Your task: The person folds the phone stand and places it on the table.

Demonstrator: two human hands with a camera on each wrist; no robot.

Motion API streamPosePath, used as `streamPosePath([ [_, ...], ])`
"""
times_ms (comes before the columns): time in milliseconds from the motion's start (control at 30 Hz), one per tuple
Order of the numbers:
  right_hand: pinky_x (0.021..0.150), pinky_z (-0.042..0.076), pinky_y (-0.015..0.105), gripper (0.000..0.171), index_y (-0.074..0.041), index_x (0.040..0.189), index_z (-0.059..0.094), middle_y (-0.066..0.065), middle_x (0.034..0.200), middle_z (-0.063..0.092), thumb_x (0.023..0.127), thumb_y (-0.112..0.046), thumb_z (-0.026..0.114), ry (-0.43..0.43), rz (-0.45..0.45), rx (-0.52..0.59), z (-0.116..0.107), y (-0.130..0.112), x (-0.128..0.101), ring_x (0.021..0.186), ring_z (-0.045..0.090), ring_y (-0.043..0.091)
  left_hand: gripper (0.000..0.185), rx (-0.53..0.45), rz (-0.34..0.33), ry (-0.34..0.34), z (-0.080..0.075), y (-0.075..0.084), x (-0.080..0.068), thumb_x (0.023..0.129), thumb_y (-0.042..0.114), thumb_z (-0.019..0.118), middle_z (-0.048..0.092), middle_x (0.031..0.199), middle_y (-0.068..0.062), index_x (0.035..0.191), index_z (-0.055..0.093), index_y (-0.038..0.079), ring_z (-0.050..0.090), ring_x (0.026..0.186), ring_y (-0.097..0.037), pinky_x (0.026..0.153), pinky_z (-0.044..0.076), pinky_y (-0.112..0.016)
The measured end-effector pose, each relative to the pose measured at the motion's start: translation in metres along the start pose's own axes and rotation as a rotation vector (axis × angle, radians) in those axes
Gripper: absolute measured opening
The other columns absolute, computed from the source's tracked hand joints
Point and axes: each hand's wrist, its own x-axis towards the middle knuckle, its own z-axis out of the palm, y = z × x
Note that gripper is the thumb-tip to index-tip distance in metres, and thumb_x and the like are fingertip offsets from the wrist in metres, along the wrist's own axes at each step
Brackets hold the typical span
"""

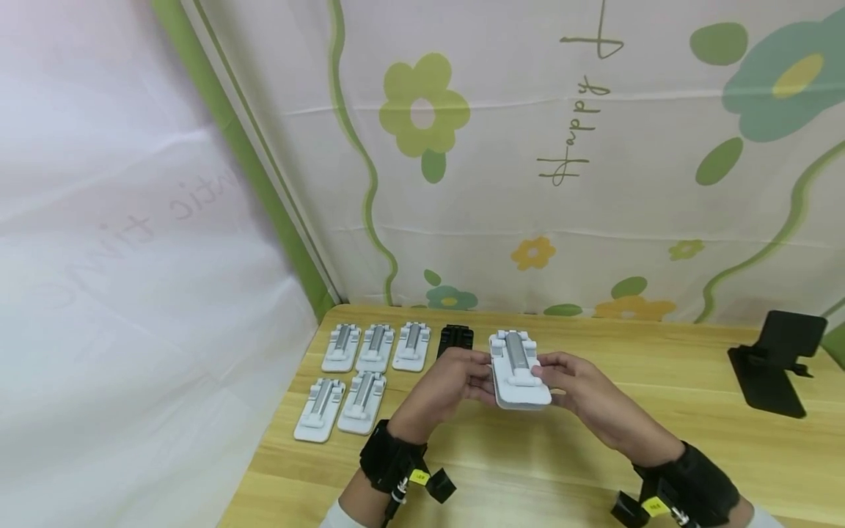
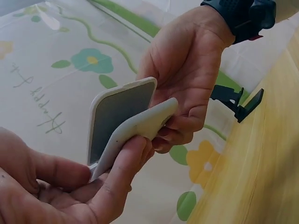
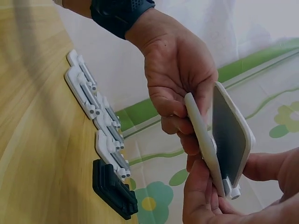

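Observation:
A white folding phone stand (image 1: 521, 392) with a grey hinged arm is held up over the table between both hands. Its two plates stand partly apart, as the left wrist view shows, with a dark grey pad (image 2: 119, 116) on the inner face of one. My left hand (image 1: 455, 383) grips the stand's left side, fingers on the lower plate. On the opposite side my right hand (image 1: 581, 392) pinches it, thumb on top near the edge. In the right wrist view the white lower plate (image 3: 205, 144) sits between the fingers of both hands.
Several folded white phone stands (image 1: 361, 403) lie in two rows at the table's left. A folded black stand (image 1: 455, 337) lies behind my left hand. An unfolded black stand (image 1: 769, 374) stands at the far right. A patterned curtain (image 1: 488, 205) hangs behind the wooden table (image 1: 660, 367).

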Motion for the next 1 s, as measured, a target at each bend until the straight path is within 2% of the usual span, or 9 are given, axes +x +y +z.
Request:
streamPosePath([
  [100, 0.1, 0.053, 0.032, 0.066, 0.011, 0.15, 0.026, 0.022, 0.138, 0.048, 0.108, -0.032, 0.053, 0.0, -0.002, 0.004, -0.001, 0.001, -0.001, 0.116, 0.057, 0.018, 0.037, -0.007, -0.008, -0.012, 0.001, 0.001, 0.001, 0.107, 0.02, 0.047, 0.073, 0.088, -0.01, 0.122, 0.068, -0.007, 0.072, 0.074, -0.017, 0.071, 0.063, -0.029],
  [200, 0.1, 0.053, 0.032, 0.065, 0.011, 0.149, 0.027, 0.022, 0.139, 0.048, 0.108, -0.032, 0.053, 0.009, -0.001, 0.006, -0.001, 0.001, -0.001, 0.115, 0.058, 0.017, 0.038, 0.045, -0.002, -0.007, 0.002, 0.002, 0.002, 0.106, 0.027, 0.055, 0.074, 0.09, -0.01, 0.119, 0.07, -0.004, 0.072, 0.076, -0.016, 0.072, 0.064, -0.031],
  [333, 0.099, 0.053, 0.033, 0.066, 0.01, 0.149, 0.026, 0.023, 0.14, 0.047, 0.107, -0.033, 0.054, 0.02, 0.002, 0.002, 0.0, 0.0, -0.001, 0.115, 0.058, 0.017, 0.029, 0.119, 0.009, 0.012, 0.004, 0.002, 0.004, 0.101, 0.021, 0.064, 0.077, 0.097, -0.014, 0.117, 0.072, -0.003, 0.072, 0.077, -0.017, 0.076, 0.064, -0.037],
  [567, 0.095, 0.055, 0.033, 0.058, 0.011, 0.146, 0.027, 0.021, 0.129, 0.052, 0.107, -0.022, 0.054, 0.014, -0.004, 0.005, 0.001, 0.003, 0.0, 0.111, 0.059, 0.021, 0.022, 0.174, 0.006, 0.04, 0.007, 0.001, 0.004, 0.101, 0.013, 0.065, 0.078, 0.097, -0.012, 0.116, 0.073, 0.0, 0.074, 0.078, -0.017, 0.073, 0.064, -0.035],
  [733, 0.091, 0.057, 0.033, 0.052, 0.014, 0.14, 0.028, 0.018, 0.122, 0.052, 0.106, -0.015, 0.053, -0.01, -0.027, 0.013, 0.002, 0.007, 0.002, 0.107, 0.059, 0.02, 0.025, 0.273, 0.001, 0.112, 0.011, 0.002, 0.004, 0.1, 0.013, 0.066, 0.076, 0.092, -0.008, 0.121, 0.066, 0.0, 0.072, 0.074, -0.016, 0.068, 0.062, -0.031],
  [867, 0.089, 0.059, 0.032, 0.049, 0.014, 0.138, 0.029, 0.02, 0.123, 0.049, 0.105, -0.012, 0.054, 0.016, -0.029, 0.023, 0.004, 0.009, 0.004, 0.105, 0.062, 0.02, 0.033, 0.438, 0.056, 0.215, 0.02, 0.002, 0.001, 0.099, 0.019, 0.069, 0.072, 0.096, -0.005, 0.125, 0.06, 0.001, 0.067, 0.077, -0.012, 0.065, 0.056, -0.025],
  [1000, 0.088, 0.06, 0.032, 0.048, 0.015, 0.135, 0.03, 0.022, 0.122, 0.048, 0.103, -0.009, 0.056, 0.036, -0.042, 0.026, 0.006, 0.01, 0.005, 0.102, 0.065, 0.021, 0.043, 0.658, 0.112, 0.246, 0.033, 0.005, -0.004, 0.097, 0.032, 0.073, 0.063, 0.113, -0.008, 0.125, 0.062, 0.001, 0.057, 0.095, -0.013, 0.072, 0.051, -0.024],
])
